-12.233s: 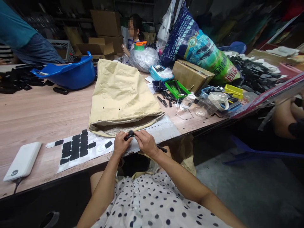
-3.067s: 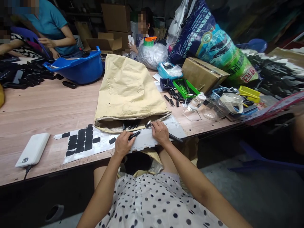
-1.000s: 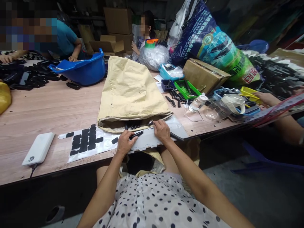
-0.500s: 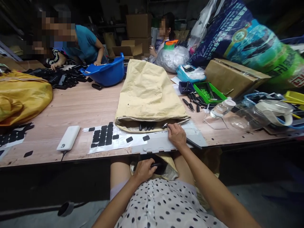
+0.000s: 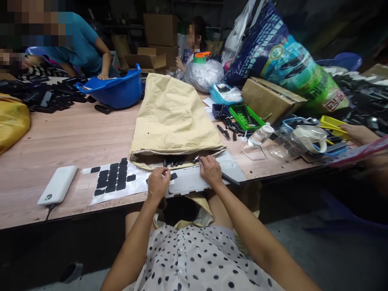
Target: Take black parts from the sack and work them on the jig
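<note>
Black rod (image 5: 230,179), seemingly metal-tipped, in right hand (image 5: 211,169)

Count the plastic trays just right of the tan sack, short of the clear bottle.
3: the light-blue tray at the back, the dark-blue tray in front of it, the green tray to its right. Others may be hidden.

Black and silver are being shown by the tool (image 5: 230,179), pale yellow by the sack (image 5: 176,121), black-dotted white by the garment (image 5: 194,251).
</note>
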Motion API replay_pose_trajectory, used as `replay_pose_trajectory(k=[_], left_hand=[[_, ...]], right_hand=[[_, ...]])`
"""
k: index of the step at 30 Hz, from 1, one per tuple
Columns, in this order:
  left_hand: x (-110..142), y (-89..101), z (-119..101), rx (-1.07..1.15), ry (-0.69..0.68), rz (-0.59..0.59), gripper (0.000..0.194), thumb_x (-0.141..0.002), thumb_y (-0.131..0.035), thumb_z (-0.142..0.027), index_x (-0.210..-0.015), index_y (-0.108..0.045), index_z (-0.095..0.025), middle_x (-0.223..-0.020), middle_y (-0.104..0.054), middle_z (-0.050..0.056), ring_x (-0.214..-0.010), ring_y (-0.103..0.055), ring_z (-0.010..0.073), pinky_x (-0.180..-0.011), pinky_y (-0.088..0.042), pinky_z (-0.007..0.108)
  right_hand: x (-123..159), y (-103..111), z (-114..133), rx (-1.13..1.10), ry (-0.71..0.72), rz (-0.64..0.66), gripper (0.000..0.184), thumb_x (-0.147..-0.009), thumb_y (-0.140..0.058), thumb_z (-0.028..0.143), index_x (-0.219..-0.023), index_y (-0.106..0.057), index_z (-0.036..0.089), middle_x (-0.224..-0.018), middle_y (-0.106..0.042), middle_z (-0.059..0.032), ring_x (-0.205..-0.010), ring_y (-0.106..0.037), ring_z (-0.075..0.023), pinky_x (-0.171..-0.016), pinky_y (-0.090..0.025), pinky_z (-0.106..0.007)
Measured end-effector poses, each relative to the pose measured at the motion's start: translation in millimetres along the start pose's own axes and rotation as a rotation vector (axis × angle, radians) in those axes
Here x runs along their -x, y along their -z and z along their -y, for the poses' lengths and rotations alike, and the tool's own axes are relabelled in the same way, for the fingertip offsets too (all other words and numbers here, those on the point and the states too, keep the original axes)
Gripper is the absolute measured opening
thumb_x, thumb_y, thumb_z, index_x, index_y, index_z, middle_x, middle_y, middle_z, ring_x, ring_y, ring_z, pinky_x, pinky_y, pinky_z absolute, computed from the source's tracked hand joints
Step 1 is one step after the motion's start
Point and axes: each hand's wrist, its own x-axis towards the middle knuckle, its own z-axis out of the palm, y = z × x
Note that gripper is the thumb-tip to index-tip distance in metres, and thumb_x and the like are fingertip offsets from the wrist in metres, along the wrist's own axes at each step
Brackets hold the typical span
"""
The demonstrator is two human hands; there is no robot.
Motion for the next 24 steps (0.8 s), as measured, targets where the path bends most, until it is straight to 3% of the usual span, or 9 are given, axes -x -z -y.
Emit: replay_pose_trajectory(k=[3, 6, 9, 12, 15, 18, 21, 24], left_hand=[[-32.4, -2.6, 12.6, -0.099, 0.083, -0.118, 0.017, -0.079, -0.058, -0.033, -0.077, -0.07, -0.021, -0.074, -0.066, 0.005, -0.072, -0.063, 0.0211, -0.071, -0.051, 0.033], [-49.3, -12.9, 17.8, -0.201, 0.148, -0.11, 0.021, -0.077, -0.064, -0.041, -0.071, -0.067, -0.021, -0.079, -0.065, 0.007, -0.075, -0.064, 0.0256, -0.066, -0.049, 0.036], [-54.2, -21.2, 19.6, -0.266, 0.153, -0.121, 0.022, -0.071, -0.071, -0.041, -0.064, -0.062, -0.023, -0.077, -0.064, 0.006, -0.071, -0.061, 0.0254, -0.058, -0.044, 0.033], [-48.3, -17.2, 21.1, -0.239, 0.114, -0.155, 0.017, -0.074, -0.07, -0.038, -0.068, -0.063, -0.023, -0.076, -0.064, 0.005, -0.068, -0.06, 0.0229, -0.055, -0.04, 0.03], [-31.9, -5.3, 19.6, -0.2, 0.017, -0.146, 0.015, -0.081, -0.065, -0.036, -0.086, -0.068, -0.022, -0.087, -0.066, 0.005, -0.07, -0.061, 0.0208, -0.059, -0.043, 0.03], [-13.6, 0.3, 14.4, -0.191, -0.173, -0.089, 0.017, -0.087, -0.061, -0.032, -0.099, -0.068, -0.023, -0.093, -0.066, 0.005, -0.077, -0.063, 0.0208, -0.069, -0.047, 0.031], [-4.1, -6.2, 10.6, -0.229, -0.353, -0.001, 0.013, -0.085, -0.063, -0.028, -0.096, -0.068, -0.023, -0.092, -0.065, 0.006, -0.088, -0.064, 0.024, -0.079, -0.048, 0.033], [-5.3, -18.3, 12.5, -0.246, -0.419, 0.096, 0.012, -0.081, -0.068, -0.025, -0.093, -0.069, -0.024, -0.091, -0.063, 0.005, -0.09, -0.063, 0.0249, -0.08, -0.049, 0.034]], right_hand=[[-1.2, 1.5, 2.2, -0.003, -0.016, 0.021, 0.021, -0.093, -0.05, 0.019, -0.105, -0.067, 0.021, -0.092, -0.059, -0.0086, -0.089, -0.049, -0.0241, -0.074, -0.038, -0.032], [-1.7, 2.9, 3.5, -0.017, -0.025, 0.038, 0.021, -0.093, -0.05, 0.018, -0.106, -0.067, 0.02, -0.092, -0.059, -0.0089, -0.089, -0.049, -0.0242, -0.074, -0.039, -0.032], [-2.4, 3.9, 4.0, -0.022, -0.029, 0.052, 0.022, -0.093, -0.05, 0.018, -0.106, -0.067, 0.02, -0.093, -0.059, -0.0091, -0.09, -0.05, -0.0246, -0.074, -0.039, -0.032], [-3.2, 4.3, 4.3, -0.019, -0.026, 0.062, 0.022, -0.093, -0.05, 0.018, -0.107, -0.067, 0.02, -0.093, -0.059, -0.0093, -0.091, -0.05, -0.0249, -0.076, -0.04, -0.033], [-3.7, 4.5, 4.4, -0.021, -0.021, 0.066, 0.022, -0.093, -0.05, 0.018, -0.106, -0.067, 0.02, -0.093, -0.059, -0.0093, -0.091, -0.05, -0.0249, -0.076, -0.04, -0.033], [-3.8, 4.9, 4.5, -0.023, -0.024, 0.07, 0.02, -0.093, -0.05, 0.019, -0.105, -0.066, 0.02, -0.094, -0.059, -0.0092, -0.092, -0.049, -0.0248, -0.076, -0.039, -0.033], [-3.9, 4.9, 4.6, -0.025, -0.034, 0.073, 0.019, -0.093, -0.05, 0.02, -0.104, -0.066, 0.02, -0.094, -0.059, -0.0091, -0.091, -0.05, -0.0243, -0.076, -0.039, -0.032], [-4.3, 4.5, 4.6, -0.025, -0.032, 0.065, 0.019, -0.093, -0.05, 0.02, -0.104, -0.067, 0.02, -0.093, -0.06, -0.0088, -0.09, -0.05, -0.0241, -0.076, -0.039, -0.032]])
